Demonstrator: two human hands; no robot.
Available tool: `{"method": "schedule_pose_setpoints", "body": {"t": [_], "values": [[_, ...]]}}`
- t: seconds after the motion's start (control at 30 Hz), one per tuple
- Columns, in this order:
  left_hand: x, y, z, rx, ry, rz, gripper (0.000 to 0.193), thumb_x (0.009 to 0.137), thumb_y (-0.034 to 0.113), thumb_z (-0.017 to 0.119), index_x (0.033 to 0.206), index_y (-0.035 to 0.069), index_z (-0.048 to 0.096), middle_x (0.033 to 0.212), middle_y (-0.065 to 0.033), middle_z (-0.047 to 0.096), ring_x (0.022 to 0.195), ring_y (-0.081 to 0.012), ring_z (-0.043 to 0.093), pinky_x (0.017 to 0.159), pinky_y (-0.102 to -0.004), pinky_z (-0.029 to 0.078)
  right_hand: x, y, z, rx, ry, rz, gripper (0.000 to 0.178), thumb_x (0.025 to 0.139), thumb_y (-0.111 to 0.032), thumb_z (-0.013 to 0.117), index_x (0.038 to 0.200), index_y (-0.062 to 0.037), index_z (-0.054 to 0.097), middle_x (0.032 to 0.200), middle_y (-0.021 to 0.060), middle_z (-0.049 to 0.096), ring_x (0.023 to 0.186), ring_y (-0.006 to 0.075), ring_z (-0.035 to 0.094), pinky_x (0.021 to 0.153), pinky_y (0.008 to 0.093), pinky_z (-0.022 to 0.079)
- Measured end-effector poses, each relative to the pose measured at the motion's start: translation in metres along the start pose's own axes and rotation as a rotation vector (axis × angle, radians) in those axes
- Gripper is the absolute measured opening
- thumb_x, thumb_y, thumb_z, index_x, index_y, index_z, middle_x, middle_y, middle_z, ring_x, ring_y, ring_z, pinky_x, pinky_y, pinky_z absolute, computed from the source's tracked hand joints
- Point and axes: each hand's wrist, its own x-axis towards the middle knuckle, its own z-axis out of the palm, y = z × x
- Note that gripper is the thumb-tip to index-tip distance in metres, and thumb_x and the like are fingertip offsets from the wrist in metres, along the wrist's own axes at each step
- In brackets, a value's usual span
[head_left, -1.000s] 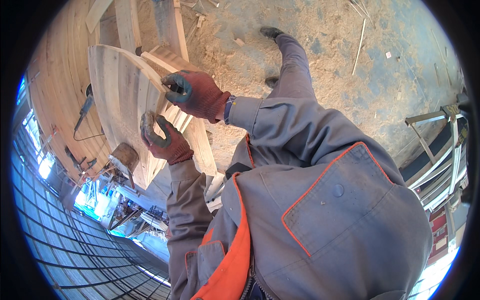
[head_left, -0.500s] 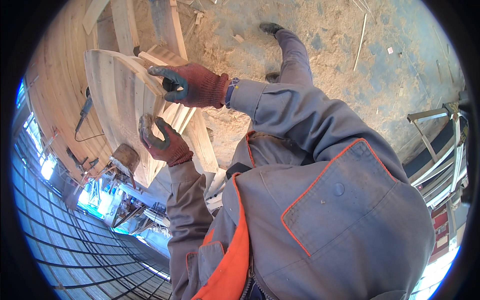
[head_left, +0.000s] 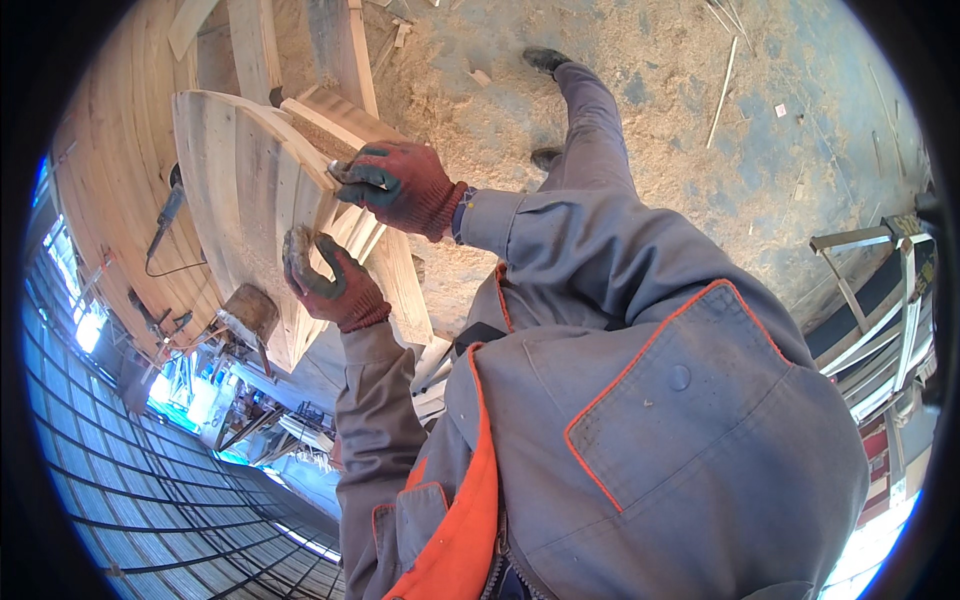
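Observation:
My left hand (head_left: 335,285), in a red knit glove with dark, worn fingertips, is at the edge of a pale wooden panel (head_left: 235,180) made of several joined strips. Its fingers curve over the panel's face, with a gap between them and the thumb. Further up the same edge, my right hand (head_left: 405,188), gloved alike, has thumb and fingers pinched together near the panel's corner. Something small and light may be at its fingertips, too small to name.
A corded power tool (head_left: 168,215) lies on the broad wooden boards (head_left: 125,190) to the left. A wooden block (head_left: 250,312) sits by the panel's near end. Loose planks (head_left: 355,60) stand beyond, over a floor (head_left: 470,130) strewn with sawdust. Metal framing (head_left: 880,240) is at right.
My right hand has turned and shifted slightly nearer, its fingers closing from a ring into a pinch. My left hand has stayed nearly in place on the panel.

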Motion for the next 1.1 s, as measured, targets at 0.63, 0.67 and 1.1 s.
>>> {"method": "schedule_pose_setpoints", "body": {"t": [0.63,0.67,1.1], "values": [[0.0,0.011,-0.006,-0.008,-0.054,0.005,0.04,0.096,0.015,0.078,0.129,-0.001,0.063,0.127,-0.0177,0.071,0.116,-0.0395,0.068,0.102,-0.0495,0.053,0.003,0.008,-0.006,0.045,-0.145,-0.054,0.029,0.089,-0.022,0.076,0.116,-0.0135,0.073,0.099,0.0082,0.074,0.091,0.0354,0.072,0.075,0.0458,0.058],[0.001,0.01,-0.007,0.003,-0.055,0.027,0.044,0.094,0.018,0.081,0.129,-0.001,0.063,0.127,-0.0184,0.071,0.116,-0.0399,0.067,0.102,-0.0499,0.053,0.002,0.007,-0.009,0.043,-0.192,-0.041,0.032,0.088,-0.021,0.076,0.119,-0.0141,0.072,0.099,0.0083,0.073,0.091,0.0356,0.072,0.076,0.0463,0.058],[0.03,0.027,0.006,0.408,-0.17,-0.297,0.103,0.067,0.059,0.093,0.137,-0.007,0.055,0.133,-0.028,0.057,0.132,-0.0462,0.052,0.109,-0.056,0.047,0.007,0.011,-0.028,0.166,-0.37,0.006,0.047,0.084,-0.013,0.07,0.13,-0.0163,0.069,0.11,0.0119,0.073,0.101,0.0377,0.072,0.083,0.0459,0.06]]}}
